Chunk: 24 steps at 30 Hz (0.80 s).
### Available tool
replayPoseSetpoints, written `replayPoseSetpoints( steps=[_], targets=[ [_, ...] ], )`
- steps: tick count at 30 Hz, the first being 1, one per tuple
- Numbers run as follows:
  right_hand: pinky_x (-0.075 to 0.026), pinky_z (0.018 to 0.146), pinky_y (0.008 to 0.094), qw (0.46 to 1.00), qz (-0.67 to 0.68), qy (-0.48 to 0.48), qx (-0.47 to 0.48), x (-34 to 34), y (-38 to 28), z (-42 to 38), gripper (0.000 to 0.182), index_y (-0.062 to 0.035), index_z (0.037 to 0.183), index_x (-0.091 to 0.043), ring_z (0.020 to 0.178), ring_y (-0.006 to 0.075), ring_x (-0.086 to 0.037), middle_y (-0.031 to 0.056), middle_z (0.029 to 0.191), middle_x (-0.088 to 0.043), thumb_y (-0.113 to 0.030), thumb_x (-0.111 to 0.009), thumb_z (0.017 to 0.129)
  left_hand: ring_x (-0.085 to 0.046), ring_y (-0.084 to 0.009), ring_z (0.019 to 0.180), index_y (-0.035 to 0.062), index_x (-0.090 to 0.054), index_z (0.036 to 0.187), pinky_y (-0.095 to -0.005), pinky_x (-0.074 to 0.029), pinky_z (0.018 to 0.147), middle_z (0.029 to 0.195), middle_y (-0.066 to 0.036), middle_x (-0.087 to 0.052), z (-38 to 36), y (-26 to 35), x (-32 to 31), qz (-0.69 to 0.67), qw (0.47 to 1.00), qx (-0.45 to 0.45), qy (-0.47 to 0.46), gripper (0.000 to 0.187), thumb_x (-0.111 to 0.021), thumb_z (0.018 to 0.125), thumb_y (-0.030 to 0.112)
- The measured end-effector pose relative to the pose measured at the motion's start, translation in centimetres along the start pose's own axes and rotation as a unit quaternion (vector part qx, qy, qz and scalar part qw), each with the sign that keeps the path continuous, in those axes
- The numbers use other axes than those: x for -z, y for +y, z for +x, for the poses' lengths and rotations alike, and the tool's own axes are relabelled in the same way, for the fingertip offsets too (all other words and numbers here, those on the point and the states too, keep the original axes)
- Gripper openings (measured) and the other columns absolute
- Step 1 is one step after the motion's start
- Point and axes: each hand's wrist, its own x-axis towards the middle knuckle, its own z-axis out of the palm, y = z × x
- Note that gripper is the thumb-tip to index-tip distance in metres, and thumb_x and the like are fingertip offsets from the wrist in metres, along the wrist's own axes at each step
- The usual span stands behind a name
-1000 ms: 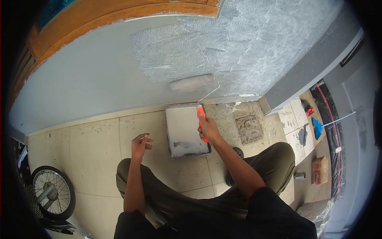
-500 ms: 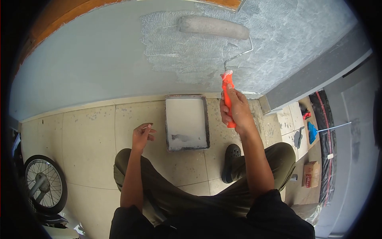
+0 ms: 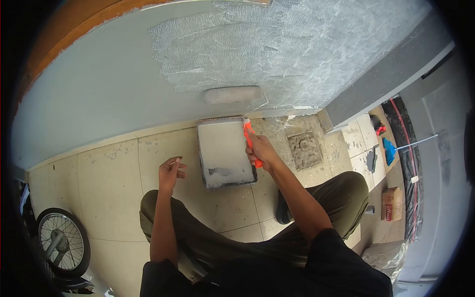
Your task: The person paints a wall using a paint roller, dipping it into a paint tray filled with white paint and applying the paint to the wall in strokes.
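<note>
My right hand (image 3: 261,151) is wrapped round the orange handle of a paint roller (image 3: 232,94). Its long grey sleeve lies against the wall (image 3: 114,84), low down near the skirting. Below the roller a paint tray (image 3: 201,163) sits on the floor, with pale paint in it and a darker patch at its near end. The handle passes over the tray's right edge. To the left of the tray, my left hand (image 3: 171,173) hovers with thumb and finger pinched; a tiny thing may be between them, too small to name.
A spoked wheel (image 3: 62,242) stands at the lower left. A square floor cover (image 3: 304,149) lies right of the tray. Farther right are a grey door frame (image 3: 396,79), a blue dustpan-like thing (image 3: 389,151), a cardboard box (image 3: 391,204) and black plastic sheeting (image 3: 406,148).
My right hand has brought the roller down the wall and to the left, close to the tray. My left hand has barely moved and stays pinched.
</note>
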Motion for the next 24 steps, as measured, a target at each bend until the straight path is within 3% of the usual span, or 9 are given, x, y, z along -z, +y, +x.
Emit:
replayPoseSetpoints(
  steps=[4,9,13,17,24],
  targets=[
    [-0.035,0.037,0.0292,1.0,0.012,-0.01,0.026,-0.1,-2.5,-2.7,0.046,-0.0092,0.085,-0.045,0.039,0.01,-0.037,-0.0004,0.059,-0.043,-0.05,-0.046,0.104,-0.066,-0.0156,0.058,-0.0033,-0.065,0.12,-0.0272,-0.054,0.056,0.087,-0.015,-0.072,-0.1,0.0,-0.1,-0.006,1.0,-0.001,0.0,0.039,-0.06,0.102,0.031],
    [-0.032,0.035,0.0269,0.99,-0.005,0.039,0.136,-0.2,-7.8,-7.6,0.043,-0.008,0.091,-0.05,0.039,0.0085,-0.034,-0.0012,0.059,-0.041,-0.049,-0.045,0.105,-0.066,-0.0152,0.058,-0.0032,-0.065,0.12,-0.0271,-0.054,0.056,0.086,-0.014,-0.072,-0.1,0.3,-0.9,-0.02,1.0,0.003,-0.009,0.039,-0.06,0.102,0.03],
    [-0.033,0.035,0.026,0.982,-0.022,0.038,0.183,1.2,-11.1,-9.1,0.045,-0.0072,0.09,-0.05,0.037,0.0088,-0.037,-0.0006,0.059,-0.042,-0.049,-0.047,0.105,-0.066,-0.0165,0.057,-0.0068,-0.063,0.12,-0.0275,-0.055,0.055,0.087,-0.016,-0.072,0.0,0.1,-0.7,-0.038,0.999,0.0,-0.011,0.04,-0.062,0.101,0.028],
    [-0.033,0.035,0.0268,0.983,-0.014,0.022,0.181,1.4,-9.0,-6.9,0.045,-0.0076,0.089,-0.049,0.037,0.0091,-0.036,-0.0003,0.059,-0.042,-0.05,-0.047,0.104,-0.066,-0.0167,0.057,-0.0065,-0.063,0.12,-0.0273,-0.055,0.055,0.087,-0.015,-0.072,-0.1,-0.2,0.4,-0.033,0.999,-0.001,-0.003,0.04,-0.062,0.1,0.028],
    [-0.035,0.037,0.0299,0.998,-0.015,0.009,0.062,2.0,0.0,-0.5,0.047,-0.0096,0.088,-0.047,0.038,0.0106,-0.036,-0.0003,0.058,-0.041,-0.055,-0.049,0.102,-0.066,-0.0167,0.057,-0.0063,-0.063,0.119,-0.0272,-0.054,0.055,0.085,-0.014,-0.072,-0.8,0.6,0.3,-0.028,1.0,0.005,0.007,0.039,-0.061,0.101,0.028]
  ],
)
